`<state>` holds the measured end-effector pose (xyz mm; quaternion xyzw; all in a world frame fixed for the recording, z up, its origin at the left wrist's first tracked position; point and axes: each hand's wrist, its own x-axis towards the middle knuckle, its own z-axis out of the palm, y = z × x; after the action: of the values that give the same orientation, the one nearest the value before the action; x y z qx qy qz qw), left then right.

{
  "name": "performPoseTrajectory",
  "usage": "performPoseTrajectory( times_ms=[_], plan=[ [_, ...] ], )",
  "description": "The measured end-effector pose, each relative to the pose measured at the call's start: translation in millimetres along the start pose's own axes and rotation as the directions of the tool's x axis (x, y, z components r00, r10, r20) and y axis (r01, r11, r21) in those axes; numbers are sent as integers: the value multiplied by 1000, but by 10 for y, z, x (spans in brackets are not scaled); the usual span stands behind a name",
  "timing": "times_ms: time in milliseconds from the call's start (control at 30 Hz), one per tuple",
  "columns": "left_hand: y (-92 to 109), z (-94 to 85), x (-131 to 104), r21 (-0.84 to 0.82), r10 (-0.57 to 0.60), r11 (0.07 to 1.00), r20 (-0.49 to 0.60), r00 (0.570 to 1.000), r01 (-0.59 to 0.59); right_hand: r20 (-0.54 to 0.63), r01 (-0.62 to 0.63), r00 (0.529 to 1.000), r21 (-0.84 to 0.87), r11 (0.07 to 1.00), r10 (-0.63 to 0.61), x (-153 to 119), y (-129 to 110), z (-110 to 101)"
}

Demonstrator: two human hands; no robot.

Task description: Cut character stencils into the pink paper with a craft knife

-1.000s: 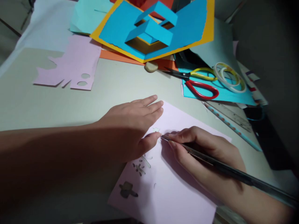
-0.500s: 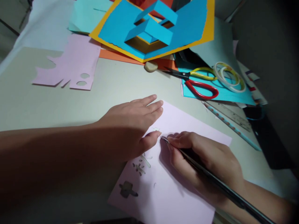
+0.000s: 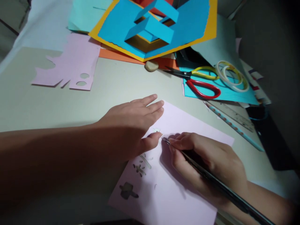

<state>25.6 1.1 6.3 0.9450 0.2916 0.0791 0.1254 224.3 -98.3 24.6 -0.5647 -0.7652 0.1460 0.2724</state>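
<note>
A pink sheet (image 3: 182, 187) lies at an angle on the table, with small cut-out shapes along its left side. Flat across its upper left edge rests my left hand (image 3: 133, 122), fingers stretched out and holding nothing. My right hand (image 3: 206, 162) is closed around a dark pen-like craft knife (image 3: 211, 178), pinched near its metal tip. That tip touches or nearly touches the sheet beside my left thumb. Whether the tip is in the paper cannot be made out.
A blue and yellow pop-up card (image 3: 187, 34) stands at the back. Scissors (image 3: 203, 89), tape rolls (image 3: 228, 75), an eraser (image 3: 151, 66), a pencil (image 3: 234, 126) and a ruler (image 3: 239, 117) lie at right. Cut pink paper (image 3: 75, 59) lies back left.
The view has shifted very slightly. My left hand stays flat in place, and my right hand still holds the craft knife at almost the same spot.
</note>
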Motion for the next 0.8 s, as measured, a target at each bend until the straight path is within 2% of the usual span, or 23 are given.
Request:
performPoseTrajectory(
  times_ms=[167, 367, 533, 633, 733, 800],
  plan=[
    [-57, 72, 7, 26, 56, 998, -74, 996, -54, -43, 33, 999, 9, 999, -33, 0, -12, 14],
    [-30, 24, 19, 12, 58, 998, -72, 996, -58, -45, 62, 997, 18, 998, -61, 8, -10, 10],
    [-36, 49, 13, 17, 71, 997, -86, 994, -70, -36, 156, 987, 17, 988, -155, -25, 30, 25],
    [-73, 110, 21, 42, 91, 995, -134, 987, -86, -72, 203, 977, 10, 979, -202, -70, 43, 42],
    [-90, 128, 23, 64, 113, 993, -177, 978, -103, -86, 187, 979, 16, 982, -185, -80, 44, 49],
    [-78, 99, 21, 55, 98, 994, -141, 985, -91, -58, 151, 987, 31, 988, -149, -64, 39, 41]
  ],
)
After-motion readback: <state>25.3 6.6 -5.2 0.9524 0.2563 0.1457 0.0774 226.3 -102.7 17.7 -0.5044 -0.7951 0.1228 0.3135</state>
